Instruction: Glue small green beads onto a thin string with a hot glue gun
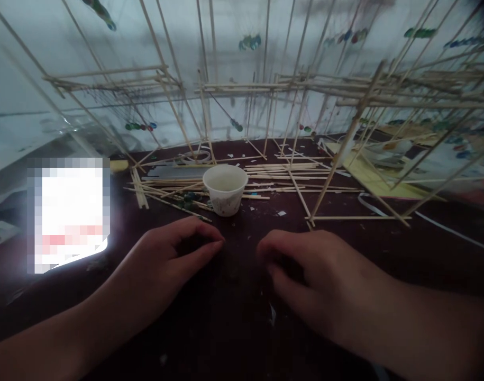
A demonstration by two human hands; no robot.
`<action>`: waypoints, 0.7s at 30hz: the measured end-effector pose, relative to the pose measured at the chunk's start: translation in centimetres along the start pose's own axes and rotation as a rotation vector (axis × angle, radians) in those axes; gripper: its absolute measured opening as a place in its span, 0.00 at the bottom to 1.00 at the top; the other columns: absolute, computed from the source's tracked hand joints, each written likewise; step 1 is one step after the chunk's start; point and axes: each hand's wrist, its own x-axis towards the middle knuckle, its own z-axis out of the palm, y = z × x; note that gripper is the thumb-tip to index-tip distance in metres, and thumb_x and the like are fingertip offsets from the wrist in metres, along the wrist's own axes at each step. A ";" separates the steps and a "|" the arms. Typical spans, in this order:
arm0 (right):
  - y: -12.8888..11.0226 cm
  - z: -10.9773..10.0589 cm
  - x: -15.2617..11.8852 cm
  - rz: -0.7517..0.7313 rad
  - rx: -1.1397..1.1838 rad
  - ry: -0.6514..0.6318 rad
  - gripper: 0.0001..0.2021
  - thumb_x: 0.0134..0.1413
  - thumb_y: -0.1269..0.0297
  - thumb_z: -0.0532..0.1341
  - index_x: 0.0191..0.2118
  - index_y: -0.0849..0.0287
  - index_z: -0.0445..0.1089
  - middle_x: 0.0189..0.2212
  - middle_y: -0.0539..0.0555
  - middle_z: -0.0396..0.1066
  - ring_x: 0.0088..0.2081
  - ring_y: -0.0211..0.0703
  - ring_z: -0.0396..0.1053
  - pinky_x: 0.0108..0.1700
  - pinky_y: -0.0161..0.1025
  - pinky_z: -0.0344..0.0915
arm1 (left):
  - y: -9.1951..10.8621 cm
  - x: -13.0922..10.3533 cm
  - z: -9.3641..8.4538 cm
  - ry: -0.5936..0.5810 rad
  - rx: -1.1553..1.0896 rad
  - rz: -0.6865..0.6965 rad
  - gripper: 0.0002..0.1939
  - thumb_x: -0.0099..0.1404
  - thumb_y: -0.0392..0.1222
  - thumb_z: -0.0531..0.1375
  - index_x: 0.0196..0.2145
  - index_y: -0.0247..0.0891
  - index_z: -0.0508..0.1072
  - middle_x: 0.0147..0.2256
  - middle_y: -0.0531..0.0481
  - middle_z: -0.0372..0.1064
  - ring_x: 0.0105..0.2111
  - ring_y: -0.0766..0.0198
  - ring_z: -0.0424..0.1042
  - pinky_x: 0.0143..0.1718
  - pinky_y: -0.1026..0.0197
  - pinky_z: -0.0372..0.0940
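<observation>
Over the dark table (226, 328), my left hand (182, 246) has its thumb and index fingertip pinched together; anything between them is too small to make out. My right hand (301, 264) faces it across a gap, fingers curled and fingertips close together, slightly blurred, and what they may hold is hidden. A white paper cup (226, 191) stands upright just beyond the two hands, touched by neither. Thin wooden sticks (178, 185) lie in a loose pile behind and beside the cup, with small dark green beads (189, 200) among them.
Stick frames (337, 159) rise at the back and right, with strings of coloured beads (140, 126) hanging from them. A bright, blurred-out screen (72, 206) is at the left. Yellow paper (384, 182) lies at the right, and white scraps (281, 213) dot the table.
</observation>
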 end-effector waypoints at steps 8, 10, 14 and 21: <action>-0.8 -0.2 0.3 0.116 -0.115 -0.134 0.06 0.60 0.69 0.60 0.32 0.52 0.68 0.27 0.49 0.75 0.29 0.45 0.71 0.31 0.42 0.56 | 0.0 0.2 0.1 -0.015 0.098 0.111 0.10 0.69 0.54 0.66 0.35 0.48 0.82 0.35 0.54 0.80 0.35 0.59 0.77 0.36 0.62 0.69; -0.3 0.0 0.2 0.053 -0.088 -0.090 0.05 0.59 0.68 0.60 0.33 0.52 0.68 0.27 0.49 0.74 0.28 0.44 0.70 0.31 0.42 0.55 | -0.3 0.1 0.0 -0.036 0.145 0.175 0.08 0.71 0.52 0.65 0.37 0.50 0.83 0.37 0.55 0.79 0.35 0.61 0.77 0.37 0.64 0.68; 0.2 0.5 0.1 0.088 -0.069 -0.082 0.03 0.58 0.66 0.60 0.33 0.52 0.69 0.26 0.49 0.74 0.28 0.44 0.70 0.31 0.43 0.56 | -0.6 -0.1 -0.2 -0.074 0.208 0.248 0.08 0.73 0.50 0.64 0.38 0.50 0.83 0.38 0.55 0.77 0.35 0.62 0.76 0.37 0.66 0.69; -0.3 0.5 0.1 0.128 -0.054 -0.093 0.02 0.53 0.64 0.63 0.30 0.52 0.71 0.24 0.49 0.72 0.26 0.41 0.65 0.27 0.40 0.52 | -0.5 0.1 -0.3 -0.100 0.226 0.307 0.09 0.73 0.49 0.63 0.38 0.50 0.84 0.36 0.54 0.77 0.33 0.64 0.76 0.35 0.66 0.68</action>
